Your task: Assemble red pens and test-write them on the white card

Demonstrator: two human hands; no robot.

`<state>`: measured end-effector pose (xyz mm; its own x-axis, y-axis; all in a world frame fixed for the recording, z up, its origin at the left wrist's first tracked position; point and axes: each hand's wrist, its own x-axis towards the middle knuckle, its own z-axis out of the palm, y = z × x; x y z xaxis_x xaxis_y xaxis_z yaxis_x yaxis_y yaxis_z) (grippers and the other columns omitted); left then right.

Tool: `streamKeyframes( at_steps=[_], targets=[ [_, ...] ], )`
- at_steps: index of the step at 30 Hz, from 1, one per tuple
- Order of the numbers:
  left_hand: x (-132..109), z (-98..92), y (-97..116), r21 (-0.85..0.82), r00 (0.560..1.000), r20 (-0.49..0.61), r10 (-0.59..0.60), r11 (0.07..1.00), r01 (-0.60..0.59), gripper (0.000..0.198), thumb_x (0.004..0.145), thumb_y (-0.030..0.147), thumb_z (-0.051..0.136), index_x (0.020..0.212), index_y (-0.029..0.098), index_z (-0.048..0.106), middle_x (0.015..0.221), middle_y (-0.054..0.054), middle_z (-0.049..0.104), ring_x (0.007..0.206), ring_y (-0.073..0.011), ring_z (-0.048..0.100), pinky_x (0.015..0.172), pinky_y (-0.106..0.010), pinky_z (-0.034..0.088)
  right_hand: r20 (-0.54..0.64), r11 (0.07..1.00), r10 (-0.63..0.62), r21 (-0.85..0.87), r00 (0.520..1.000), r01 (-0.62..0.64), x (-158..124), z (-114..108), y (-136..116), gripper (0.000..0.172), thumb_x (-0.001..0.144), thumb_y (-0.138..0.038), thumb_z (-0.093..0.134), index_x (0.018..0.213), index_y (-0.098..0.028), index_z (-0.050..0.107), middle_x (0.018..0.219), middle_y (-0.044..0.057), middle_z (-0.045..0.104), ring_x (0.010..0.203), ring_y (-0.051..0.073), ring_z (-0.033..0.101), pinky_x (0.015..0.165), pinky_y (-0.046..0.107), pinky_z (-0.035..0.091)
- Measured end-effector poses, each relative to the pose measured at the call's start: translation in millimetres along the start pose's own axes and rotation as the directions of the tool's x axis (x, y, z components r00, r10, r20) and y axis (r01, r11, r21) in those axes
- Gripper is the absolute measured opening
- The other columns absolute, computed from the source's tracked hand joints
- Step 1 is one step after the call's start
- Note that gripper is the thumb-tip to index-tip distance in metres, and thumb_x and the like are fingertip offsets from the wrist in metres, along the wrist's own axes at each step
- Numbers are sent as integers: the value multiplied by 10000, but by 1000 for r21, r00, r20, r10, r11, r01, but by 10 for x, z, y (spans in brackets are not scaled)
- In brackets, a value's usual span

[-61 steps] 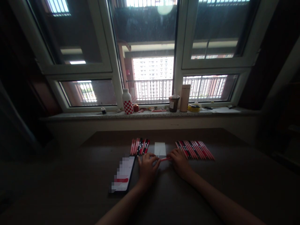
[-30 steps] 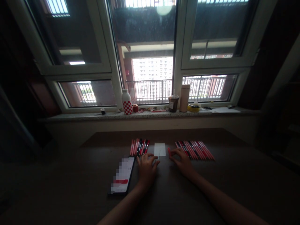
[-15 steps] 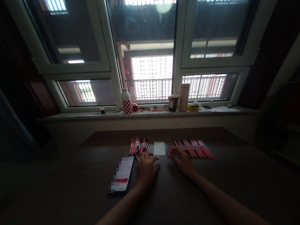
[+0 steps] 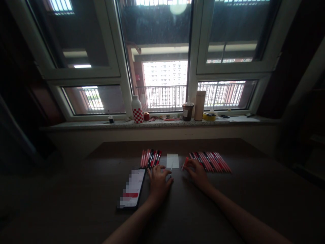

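Observation:
My left hand (image 4: 159, 181) is low over the table, its thumb and fingers closed about a slim pale stick-like thing (image 4: 171, 171) whose tip points at a white paper slip (image 4: 172, 160). To the right, my right hand (image 4: 196, 172) pinches a small red thing (image 4: 186, 160), perhaps a pen cap; dim light hides its exact kind. Just beyond the left hand lies a row of red, pink and black pens (image 4: 151, 158). Beside the right hand is a longer row of similar pens and pencils (image 4: 211, 162).
A phone (image 4: 134, 189) with a lit screen lies left of my left forearm on the dark table (image 4: 101, 220). On the windowsill stand a checkered bottle (image 4: 137, 110), a drink cup (image 4: 187, 112), a tan tumbler (image 4: 199, 105) and a yellow tape roll (image 4: 209, 116).
Hardly anything differs. The pale stick in my left hand has tilted or shifted very slightly; both hands stay in place.

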<state>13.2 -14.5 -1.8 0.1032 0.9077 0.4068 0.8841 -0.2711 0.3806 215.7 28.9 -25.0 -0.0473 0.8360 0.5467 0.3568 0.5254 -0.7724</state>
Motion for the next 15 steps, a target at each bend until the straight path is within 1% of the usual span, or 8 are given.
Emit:
streamKeyframes(
  at_steps=[3,6,9,11,15],
  targets=[
    [1,-5,5,0,1000,13,-14,1000,14,199,745,316,637,940,300,676,1160,-38,552,1204,-279,400,1078,-607,96,2,1000,-9,-23,1000,9,-4,0,-12,189,819,-334,604,936,-186,588,957,70,593,894,208,616,864,396,486],
    [0,-16,16,8,1000,13,-24,1000,23,206,742,321,640,943,301,674,1165,-32,550,1205,-270,400,1086,-588,93,66,996,-15,-84,998,20,-11,16,-7,157,808,-284,609,928,-183,605,959,69,580,872,199,621,852,388,488],
    [-1,-24,24,10,1000,18,-26,1000,26,213,741,326,641,950,301,673,1165,-30,550,1207,-266,397,1090,-577,93,126,990,8,-142,992,10,-13,33,9,128,797,-252,611,907,-187,620,958,65,577,860,196,626,853,386,482],
    [-1,-26,25,6,1000,16,-23,1000,23,207,741,324,642,945,302,674,1163,-30,549,1208,-267,396,1090,-578,90,124,993,22,-120,992,-7,-9,36,23,140,800,-264,610,917,-188,614,965,63,577,854,193,632,851,380,483],
    [-8,-23,19,2,1000,12,-26,1000,26,193,744,322,641,933,298,676,1162,-31,549,1204,-270,399,1087,-587,83,86,1000,31,-3,996,-31,1,28,46,199,808,-324,613,951,-188,585,976,63,582,869,196,639,841,367,498]
  ],
)
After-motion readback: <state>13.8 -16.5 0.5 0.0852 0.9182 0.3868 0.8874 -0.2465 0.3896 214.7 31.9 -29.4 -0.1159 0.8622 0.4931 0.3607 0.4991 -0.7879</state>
